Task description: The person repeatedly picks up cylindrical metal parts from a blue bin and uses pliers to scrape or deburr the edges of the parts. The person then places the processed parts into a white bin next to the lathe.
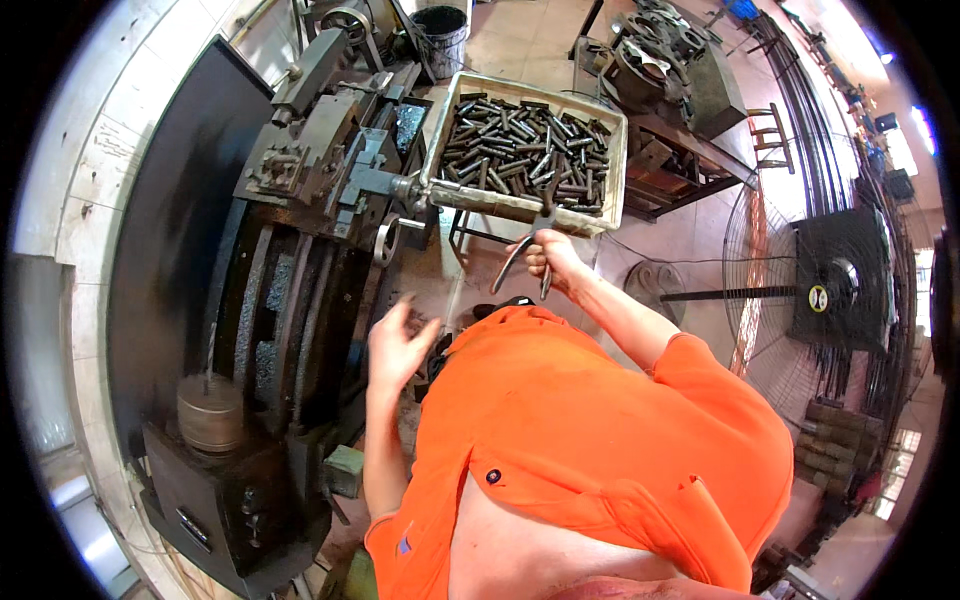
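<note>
My right hand (556, 262) is closed around the handles of a pair of pliers (546, 216). The pliers' jaws point away from me, over the near edge of a dirty white plastic crate (482, 203). Short dark metal rods (520, 150) fill that crate in a jumbled heap. I cannot tell whether the jaws grip one of the rods. My left hand (398, 346) is raised with fingers apart and nothing visible in it. It hovers between my body and a metal lathe (355, 185), nearest to the machine's handwheel (386, 241), without touching it.
A large black fan (828, 285) stands at the right. Beyond the crate are a bucket (440, 42) at the back and a workbench (690, 150) loaded with metal parts. The lathe's bed and chip-covered ways run along my left. A wooden stool (770, 140) stands by the bench.
</note>
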`<state>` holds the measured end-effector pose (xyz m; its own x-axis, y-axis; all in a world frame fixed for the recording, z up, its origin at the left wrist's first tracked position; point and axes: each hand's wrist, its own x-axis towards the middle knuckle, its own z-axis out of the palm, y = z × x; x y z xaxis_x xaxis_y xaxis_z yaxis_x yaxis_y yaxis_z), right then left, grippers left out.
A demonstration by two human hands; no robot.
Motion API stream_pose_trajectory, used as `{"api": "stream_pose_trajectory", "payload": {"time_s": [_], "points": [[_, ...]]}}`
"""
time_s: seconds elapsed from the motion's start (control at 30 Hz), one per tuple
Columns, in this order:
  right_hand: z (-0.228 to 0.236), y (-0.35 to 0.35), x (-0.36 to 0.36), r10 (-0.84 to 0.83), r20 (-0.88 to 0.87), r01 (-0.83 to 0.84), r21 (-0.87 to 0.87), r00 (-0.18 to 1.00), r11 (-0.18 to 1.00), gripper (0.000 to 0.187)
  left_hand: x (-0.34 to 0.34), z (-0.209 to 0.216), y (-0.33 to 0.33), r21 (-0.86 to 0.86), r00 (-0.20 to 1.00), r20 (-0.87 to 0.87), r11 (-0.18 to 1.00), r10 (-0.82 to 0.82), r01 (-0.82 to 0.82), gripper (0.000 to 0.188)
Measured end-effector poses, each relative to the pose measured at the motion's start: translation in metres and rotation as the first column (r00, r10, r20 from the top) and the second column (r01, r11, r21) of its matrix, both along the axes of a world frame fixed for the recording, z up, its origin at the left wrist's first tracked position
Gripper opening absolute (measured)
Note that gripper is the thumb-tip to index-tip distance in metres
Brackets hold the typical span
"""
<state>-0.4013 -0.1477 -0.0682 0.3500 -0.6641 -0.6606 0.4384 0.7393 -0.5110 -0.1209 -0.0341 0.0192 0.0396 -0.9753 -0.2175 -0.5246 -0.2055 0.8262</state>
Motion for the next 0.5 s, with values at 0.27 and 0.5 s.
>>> {"api": "stream_pose_trajectory", "payload": {"time_s": [0.27, 0.5], "points": [[-0.037, -0.097, -0.096, 0.055, -0.225, -0.068, -0.05, 0.973, 0.996, 0.044, 0.01, -0.051, 0.105, 0.21, 0.816, -0.01, 0.799, 0.578, -0.563, 0.042], [-0.028, -0.072, -0.03, 0.389, 0.143, -0.407, 0.128, 0.91, 0.904, 0.056, -0.039, -0.026, 0.143, 0.208, 0.755, 0.255, 0.728, 0.604, -0.653, 0.057]]}}
